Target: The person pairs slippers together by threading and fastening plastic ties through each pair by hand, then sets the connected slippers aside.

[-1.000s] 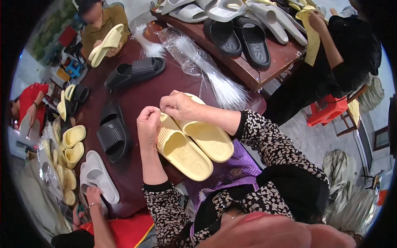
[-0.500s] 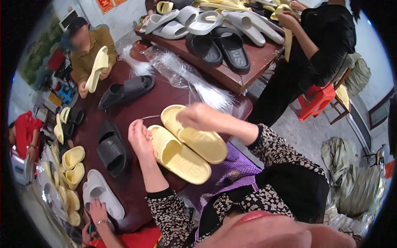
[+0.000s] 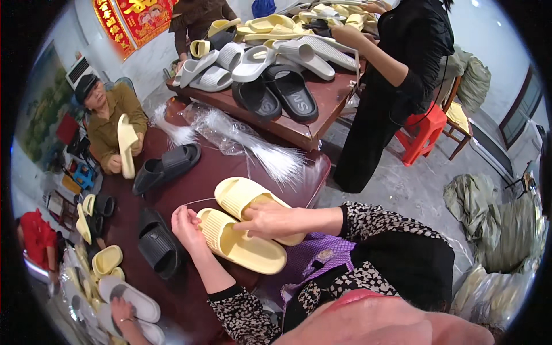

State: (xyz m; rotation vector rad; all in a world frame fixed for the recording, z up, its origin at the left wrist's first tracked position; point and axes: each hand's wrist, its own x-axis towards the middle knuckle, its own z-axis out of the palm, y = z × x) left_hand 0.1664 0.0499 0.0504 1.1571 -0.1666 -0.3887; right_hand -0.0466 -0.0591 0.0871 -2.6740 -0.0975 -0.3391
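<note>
Two pale yellow slippers lie side by side with their footbeds up, the near slipper (image 3: 256, 256) in front of the far slipper (image 3: 238, 192). Their ribbed straps point to the far left. My left hand (image 3: 188, 228) is closed in a pinch beside the near slipper's toe, on a thin clear tie (image 3: 199, 202) that runs across to the far slipper. My right hand (image 3: 270, 219) lies over the slippers' neighbouring sides, closed on them. Its thumb reaches into the far slipper and a finger into the near one; the fingertips are partly hidden.
Dark slippers (image 3: 158, 244) lie on the dark red table (image 3: 230, 164), beside a bundle of clear ties (image 3: 276, 161). Piled slippers cover another table (image 3: 313, 129). Across from me a person (image 3: 109, 112) holds a yellow slipper. Another hand (image 3: 122, 310) touches grey slippers (image 3: 141, 299) at lower left.
My right hand has moved from above the far slipper's toe down between the slippers. My left hand keeps its pinch near the toe. The whole view has shifted.
</note>
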